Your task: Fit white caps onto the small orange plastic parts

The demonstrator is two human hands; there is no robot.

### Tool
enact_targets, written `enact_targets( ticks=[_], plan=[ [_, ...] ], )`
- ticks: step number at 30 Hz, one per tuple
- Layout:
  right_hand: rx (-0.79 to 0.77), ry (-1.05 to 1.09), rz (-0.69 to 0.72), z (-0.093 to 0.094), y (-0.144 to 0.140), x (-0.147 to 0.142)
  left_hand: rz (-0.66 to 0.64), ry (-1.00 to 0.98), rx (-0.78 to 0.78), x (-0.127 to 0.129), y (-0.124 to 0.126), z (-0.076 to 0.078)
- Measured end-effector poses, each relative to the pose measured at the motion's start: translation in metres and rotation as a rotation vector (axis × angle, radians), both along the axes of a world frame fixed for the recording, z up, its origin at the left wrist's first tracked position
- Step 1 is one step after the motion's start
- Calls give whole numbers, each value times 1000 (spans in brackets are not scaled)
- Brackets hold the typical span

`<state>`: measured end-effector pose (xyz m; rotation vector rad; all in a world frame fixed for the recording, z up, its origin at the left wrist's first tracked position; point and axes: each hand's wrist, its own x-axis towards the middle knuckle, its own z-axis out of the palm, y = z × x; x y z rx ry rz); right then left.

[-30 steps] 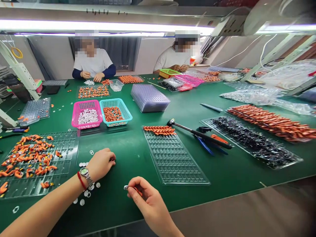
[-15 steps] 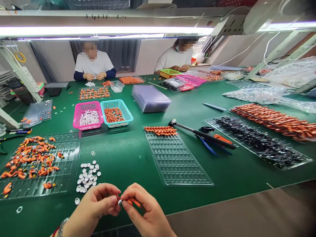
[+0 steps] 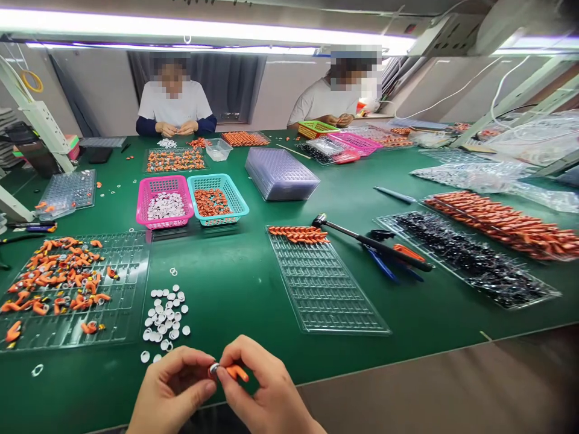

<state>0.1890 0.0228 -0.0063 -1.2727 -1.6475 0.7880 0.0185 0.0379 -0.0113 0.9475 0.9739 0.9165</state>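
Holding: both hands met at the near table edge; the left hand [image 3: 174,392] pinched a small white ring cap [image 3: 214,367] and the right hand [image 3: 262,395] gripped a small orange curved plastic piece [image 3: 237,373], the two parts touching between the fingertips.
Slip risk: the grip looked to be by fingertips only, so a skewed push could have popped the cap loose, and it would likely have rolled off the green table [image 3: 235,283], whose edge lay right under the hands.
Scatter risk: the loose pile of white ring caps [image 3: 165,316] sat just ahead of the left hand; a careless reach could have swept them about.
Snag: the clear gridded plastic tray [image 3: 323,283] lay ahead and right of the right hand, its corner near.
Open room: bare green surface stretched straight ahead of both hands.
Left side: the clear tray strewn with orange pieces [image 3: 67,292] stood well apart from the left hand.
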Motion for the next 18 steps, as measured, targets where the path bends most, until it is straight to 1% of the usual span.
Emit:
enact_targets(
  ticks=[2,5,9,13,16,18],
  plan=[
    [-7,-8,1,2,0,0,59,73,105,3,-4,5],
    [-34,-8,-5,5,0,0,92,143,216,5,-7,8],
    [-70,-5,-32,5,-1,-1,118,228,363,5,-8,0],
    [-131,26,-24,4,-1,-4,156,302,533,3,-9,-8],
    [-193,105,-11,4,-1,-6,158,326,605,1,-10,-9],
    [-259,203,5,4,0,-7,146,325,642,0,-10,-9]
  ],
)
